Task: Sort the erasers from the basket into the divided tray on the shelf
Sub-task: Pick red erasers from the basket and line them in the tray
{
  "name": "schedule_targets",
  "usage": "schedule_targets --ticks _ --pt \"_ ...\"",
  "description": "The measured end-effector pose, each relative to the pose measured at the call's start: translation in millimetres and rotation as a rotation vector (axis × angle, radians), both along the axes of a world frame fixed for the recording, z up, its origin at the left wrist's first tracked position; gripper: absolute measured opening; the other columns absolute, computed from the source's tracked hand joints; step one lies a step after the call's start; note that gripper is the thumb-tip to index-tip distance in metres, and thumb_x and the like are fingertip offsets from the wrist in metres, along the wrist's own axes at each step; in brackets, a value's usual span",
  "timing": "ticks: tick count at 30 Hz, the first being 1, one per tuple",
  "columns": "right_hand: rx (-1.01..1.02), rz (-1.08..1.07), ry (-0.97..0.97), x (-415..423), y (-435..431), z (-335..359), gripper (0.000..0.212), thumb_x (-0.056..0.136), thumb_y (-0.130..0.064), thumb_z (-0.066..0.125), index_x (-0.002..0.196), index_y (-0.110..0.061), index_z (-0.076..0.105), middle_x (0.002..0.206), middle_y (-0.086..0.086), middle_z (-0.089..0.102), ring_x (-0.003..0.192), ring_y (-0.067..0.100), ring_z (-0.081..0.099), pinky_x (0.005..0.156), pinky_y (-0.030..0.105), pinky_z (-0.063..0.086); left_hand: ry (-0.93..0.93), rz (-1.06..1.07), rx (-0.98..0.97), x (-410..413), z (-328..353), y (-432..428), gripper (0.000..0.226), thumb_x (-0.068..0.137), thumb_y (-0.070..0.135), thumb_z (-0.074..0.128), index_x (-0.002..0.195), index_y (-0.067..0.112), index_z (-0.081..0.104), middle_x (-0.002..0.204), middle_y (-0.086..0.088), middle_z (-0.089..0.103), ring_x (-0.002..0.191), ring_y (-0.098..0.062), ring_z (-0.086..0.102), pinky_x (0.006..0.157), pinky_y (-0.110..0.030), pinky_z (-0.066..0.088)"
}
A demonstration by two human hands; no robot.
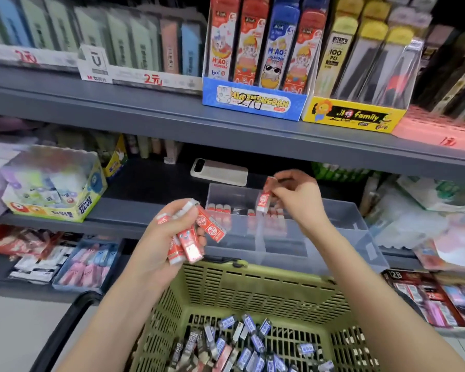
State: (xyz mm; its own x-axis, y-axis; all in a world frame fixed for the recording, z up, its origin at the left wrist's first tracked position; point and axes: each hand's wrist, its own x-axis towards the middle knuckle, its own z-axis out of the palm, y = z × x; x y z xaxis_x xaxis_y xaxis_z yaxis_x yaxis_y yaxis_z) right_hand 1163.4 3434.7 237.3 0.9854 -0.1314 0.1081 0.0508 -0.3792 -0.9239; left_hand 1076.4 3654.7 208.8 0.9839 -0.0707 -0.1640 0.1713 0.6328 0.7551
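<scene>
Now, head view. Fistful of red-sleeved erasers (pixel 192 244) gripped in left hand (pixel 169 232), fingers curled round them, near far rim of green basket (pixel 253 285). Single red eraser (pixel 263 201) pinched near upright by fingertips of right hand (pixel 300 200), over rear compartment of clear divided tray (pixel 360 237) on shelf (pixel 134 208). Standing in that compartment, row of red erasers (pixel 220 208). Loose blue and black erasers (pixel 253 342) on basket floor.

The basket (pixel 253 288) sits before the divided tray (pixel 346 232) on the shelf (pixel 134 183); a phone (pixel 220 171) lies behind the tray.
</scene>
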Motion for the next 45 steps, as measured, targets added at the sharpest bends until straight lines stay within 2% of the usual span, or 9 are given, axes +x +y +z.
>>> schedule_targets --ticks 4,11,14,23,28,33,35,39,45 --pt "-0.425 -0.136 0.000 18 -42 -7 0.005 0.081 -0.028 0.066 0.085 -0.024 0.066 0.084 0.001 0.073 0.085 0.021 0.067 0.079 0.037 0.053 -0.015 -0.029 0.056 11 -2 -6 0.027 0.052 0.024 0.083 0.077 0.022 0.073 0.065 -0.006 0.064 0.052 -0.015 0.059 0.045 -0.026 0.049" --pt "-1.024 -0.040 0.092 26 -63 -26 0.016 0.082 -0.035 0.062 0.093 -0.025 0.068 0.095 0.002 0.072 0.092 0.024 0.064 0.070 0.025 0.042 -0.015 -0.108 0.133 23 -3 -26 0.017 0.064 0.024 0.077 0.081 0.028 0.074 0.078 -0.012 0.070 0.055 -0.016 0.062 0.052 -0.029 0.051" --pt "-1.140 0.027 0.082 30 -59 -29 0.019 0.081 -0.039 0.061 0.093 -0.027 0.067 0.096 0.001 0.070 0.091 0.023 0.063 0.065 0.024 0.037 0.000 -0.118 0.124 26 -2 -33 0.023 0.061 0.026 0.080 0.083 0.026 0.073 0.095 -0.019 0.070 0.056 -0.017 0.062 0.053 -0.030 0.051" --pt "-1.255 -0.027 0.092 37 -47 -37 0.028 0.089 -0.042 0.049 0.087 -0.024 0.072 0.093 -0.002 0.070 0.086 0.021 0.065 0.061 0.021 0.038 0.014 -0.116 0.104 27 0 -42 0.030 0.049 0.029 0.082 0.077 0.025 0.074 0.075 -0.009 0.068 0.054 -0.015 0.061 0.049 -0.028 0.052" --pt "-1.415 0.166 0.023 36 -54 -36 0.025 0.088 -0.020 0.042 0.066 -0.024 0.052 0.095 -0.004 0.068 0.093 0.022 0.059 0.074 0.028 0.027 0.016 -0.116 0.140 28 -2 -43 0.017 0.063 0.023 0.076 0.080 0.023 0.073 0.069 -0.007 0.065 0.055 -0.015 0.061 0.051 -0.027 0.052" --pt "-1.369 0.240 0.065 26 -62 -31 0.033 0.095 -0.025 0.037 0.120 -0.032 0.058 0.119 -0.004 0.064 0.113 0.019 0.051 0.098 0.033 0.023 0.032 -0.127 0.129 27 2 -48 0.032 0.057 0.025 0.080 0.087 0.018 0.072 0.074 -0.010 0.066 0.055 -0.017 0.061 0.050 -0.029 0.052" --pt "-1.217 0.147 -0.113 9 -57 -23 0.028 0.095 -0.029 0.042 0.113 -0.030 0.064 0.108 -0.004 0.069 0.107 0.020 0.054 0.096 0.034 0.026 0.035 -0.128 0.132 26 4 -51 0.034 0.054 0.026 0.082 0.085 0.018 0.073 0.071 -0.009 0.066 0.055 -0.017 0.062 0.050 -0.028 0.052" --pt "-0.296 0.411 -0.064 -48 -31 4 0.008 0.085 -0.029 0.066 0.089 -0.025 0.072 0.081 -0.013 0.070 0.075 -0.005 0.059 0.071 0.010 0.041 0.045 -0.111 0.093 25 7 -58 0.011 0.064 0.020 0.076 0.074 0.021 0.075 0.069 -0.007 0.067 0.055 -0.016 0.064 0.052 -0.027 0.053" --pt "-0.070 0.397 -0.023 -79 -20 10 0.006 0.084 -0.014 0.067 0.090 -0.015 0.068 0.081 -0.006 0.065 0.069 -0.001 0.051 0.063 0.009 0.037 0.002 -0.129 0.158 20 15 -71 0.011 0.062 0.018 0.073 0.072 0.017 0.071 0.067 -0.009 0.066 0.054 -0.017 0.064 0.048 -0.027 0.052"
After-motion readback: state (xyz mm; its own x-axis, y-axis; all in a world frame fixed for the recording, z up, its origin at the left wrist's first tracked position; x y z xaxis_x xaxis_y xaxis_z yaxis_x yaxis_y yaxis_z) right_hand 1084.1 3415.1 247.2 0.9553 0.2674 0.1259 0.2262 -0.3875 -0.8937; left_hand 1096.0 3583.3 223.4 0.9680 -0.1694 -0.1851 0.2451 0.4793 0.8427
